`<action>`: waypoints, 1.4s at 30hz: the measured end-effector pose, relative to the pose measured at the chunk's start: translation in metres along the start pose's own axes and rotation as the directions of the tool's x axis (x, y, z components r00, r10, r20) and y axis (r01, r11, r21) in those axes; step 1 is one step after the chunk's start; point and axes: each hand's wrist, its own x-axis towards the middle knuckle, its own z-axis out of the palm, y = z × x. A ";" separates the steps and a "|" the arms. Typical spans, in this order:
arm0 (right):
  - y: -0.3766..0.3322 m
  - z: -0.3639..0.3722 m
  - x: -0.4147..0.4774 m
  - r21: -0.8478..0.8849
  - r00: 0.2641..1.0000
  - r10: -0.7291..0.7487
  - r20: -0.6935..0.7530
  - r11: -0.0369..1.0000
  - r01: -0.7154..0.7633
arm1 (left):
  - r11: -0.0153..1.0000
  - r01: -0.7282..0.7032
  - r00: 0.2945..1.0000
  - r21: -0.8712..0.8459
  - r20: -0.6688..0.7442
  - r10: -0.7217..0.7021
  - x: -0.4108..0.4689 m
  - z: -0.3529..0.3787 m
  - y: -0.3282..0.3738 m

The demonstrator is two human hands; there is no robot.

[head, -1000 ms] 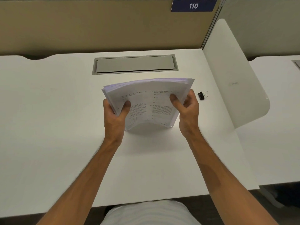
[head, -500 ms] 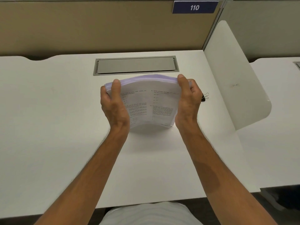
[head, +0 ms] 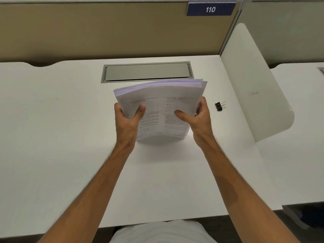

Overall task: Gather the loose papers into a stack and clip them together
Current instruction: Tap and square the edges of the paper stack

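Observation:
A stack of printed white papers (head: pixel 158 104) stands on its lower edge on the white desk (head: pixel 52 137), tilted and bowed toward me. My left hand (head: pixel 127 120) grips its left side, thumb on the front page. My right hand (head: pixel 198 118) grips its right side, thumb also on the front. The top edges of the sheets fan unevenly at the upper right. A black binder clip (head: pixel 219 106) with silver handles lies on the desk just right of my right hand, apart from it.
A grey metal cable hatch (head: pixel 147 71) is set into the desk behind the papers. A white curved divider panel (head: pixel 252 85) rises at the right, with another desk beyond. A tan partition with a blue "110" sign (head: pixel 210 9) closes the back.
Half a second ago both hands cupped the stack's sides with fingers over its top edge. Now they have slid down, thumbs on the front page, and the binder clip shows again.

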 end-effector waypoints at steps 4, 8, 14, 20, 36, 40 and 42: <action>0.015 0.004 0.003 0.002 0.999 0.010 0.050 1.000 -0.010 | 0.999 0.019 0.998 0.034 0.057 -0.020 0.004 -0.004 -0.006; 0.024 0.000 0.009 -0.048 0.999 0.036 0.041 0.998 -0.034 | 0.996 0.066 0.998 0.053 -0.005 -0.066 0.009 -0.004 -0.007; 0.041 -0.015 0.011 -0.128 0.997 0.065 0.049 0.990 -0.059 | 0.987 0.132 0.986 -0.092 -0.085 -0.140 0.012 -0.013 -0.002; 0.051 -0.027 -0.006 0.191 0.983 0.168 0.071 0.965 -0.179 | 0.899 0.139 0.983 -0.415 -0.052 -0.176 0.019 -0.029 0.016; 0.017 -0.004 -0.014 0.357 0.998 -0.021 -0.067 0.933 0.044 | 0.685 0.247 0.956 -0.685 0.059 -0.286 0.009 -0.056 -0.020; 0.009 -0.022 -0.006 0.177 0.994 -0.096 -0.051 0.979 0.103 | 0.886 0.222 0.952 -0.407 -0.104 -0.286 0.010 -0.087 -0.024; 0.009 -0.033 -0.003 0.114 0.994 -0.106 -0.014 0.988 0.107 | 0.964 0.229 0.970 -0.135 -0.053 -0.238 0.007 -0.102 -0.026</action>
